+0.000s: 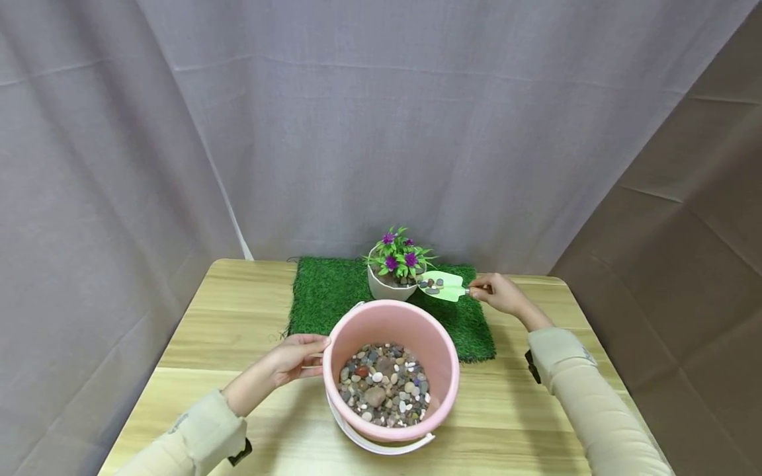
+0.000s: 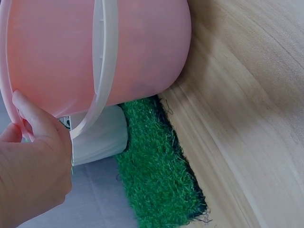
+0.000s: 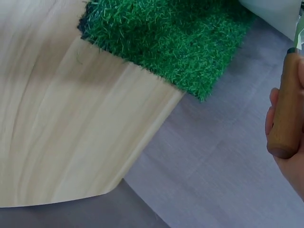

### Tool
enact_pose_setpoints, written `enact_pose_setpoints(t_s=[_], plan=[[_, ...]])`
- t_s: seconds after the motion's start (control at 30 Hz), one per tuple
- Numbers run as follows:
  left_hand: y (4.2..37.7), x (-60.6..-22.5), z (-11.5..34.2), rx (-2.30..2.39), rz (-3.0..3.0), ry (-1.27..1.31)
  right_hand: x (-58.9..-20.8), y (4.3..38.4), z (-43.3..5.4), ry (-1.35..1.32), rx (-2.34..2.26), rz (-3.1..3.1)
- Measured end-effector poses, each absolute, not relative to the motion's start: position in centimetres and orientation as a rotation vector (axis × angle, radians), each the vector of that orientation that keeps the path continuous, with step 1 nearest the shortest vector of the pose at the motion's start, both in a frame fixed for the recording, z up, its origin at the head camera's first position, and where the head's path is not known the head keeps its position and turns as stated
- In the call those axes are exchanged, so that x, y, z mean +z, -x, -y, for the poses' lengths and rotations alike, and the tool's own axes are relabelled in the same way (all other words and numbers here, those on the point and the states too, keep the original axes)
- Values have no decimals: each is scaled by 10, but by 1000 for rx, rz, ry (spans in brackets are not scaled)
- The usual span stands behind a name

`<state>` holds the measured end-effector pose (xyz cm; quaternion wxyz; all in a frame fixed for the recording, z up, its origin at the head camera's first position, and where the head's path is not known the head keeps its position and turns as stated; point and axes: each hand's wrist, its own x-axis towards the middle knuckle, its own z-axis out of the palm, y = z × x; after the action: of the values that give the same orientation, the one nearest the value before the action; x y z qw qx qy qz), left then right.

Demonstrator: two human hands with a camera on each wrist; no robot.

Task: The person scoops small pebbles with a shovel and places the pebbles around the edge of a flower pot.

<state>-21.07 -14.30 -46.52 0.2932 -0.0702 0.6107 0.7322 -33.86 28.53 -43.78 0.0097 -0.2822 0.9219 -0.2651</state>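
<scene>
My right hand [image 1: 499,293] grips the wooden handle [image 3: 286,107] of a small light-green trowel [image 1: 450,295]. Several pebbles [image 1: 431,285] lie on its blade, whose tip reaches the right rim of a white flower pot [image 1: 381,288]. In the pot stands a plant [image 1: 400,253] with purple flowers. With thumb and fingers my left hand [image 1: 294,359] pinches the left rim of a pink bucket [image 1: 440,370], also seen in the left wrist view [image 2: 52,156]. Mixed pebbles [image 1: 387,387] cover the bucket's bottom, and its white handle [image 2: 105,61] hangs down on the near side.
A green artificial grass mat [image 1: 333,291] lies under the pot at the back of the wooden table [image 1: 238,311]. Behind the table hangs a grey curtain [image 1: 381,145], and a brown cloth [image 1: 684,277] hangs on the right.
</scene>
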Motion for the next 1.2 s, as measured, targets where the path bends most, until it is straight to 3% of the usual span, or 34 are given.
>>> enact_pose_setpoints(t_s=[0.27,0.57,1.2], plan=[[211,-467,146,1967,-1575,152,-444,350,-286,977,-959,-2849],[211,-467,146,1977,-1567,121,-434,353,-263,634,-702,-3005],[211,-472,147,1977,-1603,122,-422,380,-236,505,-384,-3113]])
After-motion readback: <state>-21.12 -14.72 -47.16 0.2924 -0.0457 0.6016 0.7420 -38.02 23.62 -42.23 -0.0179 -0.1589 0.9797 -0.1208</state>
